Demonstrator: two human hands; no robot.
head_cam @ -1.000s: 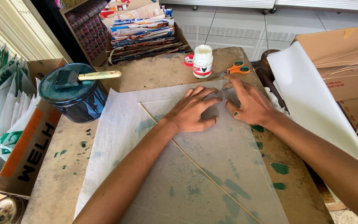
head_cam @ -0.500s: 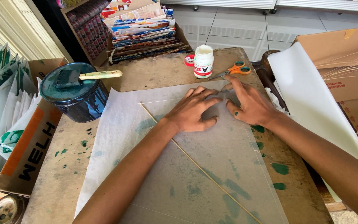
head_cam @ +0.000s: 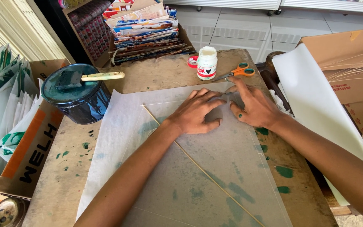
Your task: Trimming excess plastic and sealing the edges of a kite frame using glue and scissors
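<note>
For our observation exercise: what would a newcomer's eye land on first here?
Both hands, the left hand and right hand, press flat on a thin translucent paper sheet mid-table, crossed by a slim stick. At far left sits a dark paint tin with a brush across its lid.

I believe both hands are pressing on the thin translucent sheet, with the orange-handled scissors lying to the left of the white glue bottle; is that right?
Not quite: the head view shows the orange-handled scissors lying to the right of the white glue bottle, not the left. The rest holds: the left hand and right hand both press on the thin translucent sheet.
</note>
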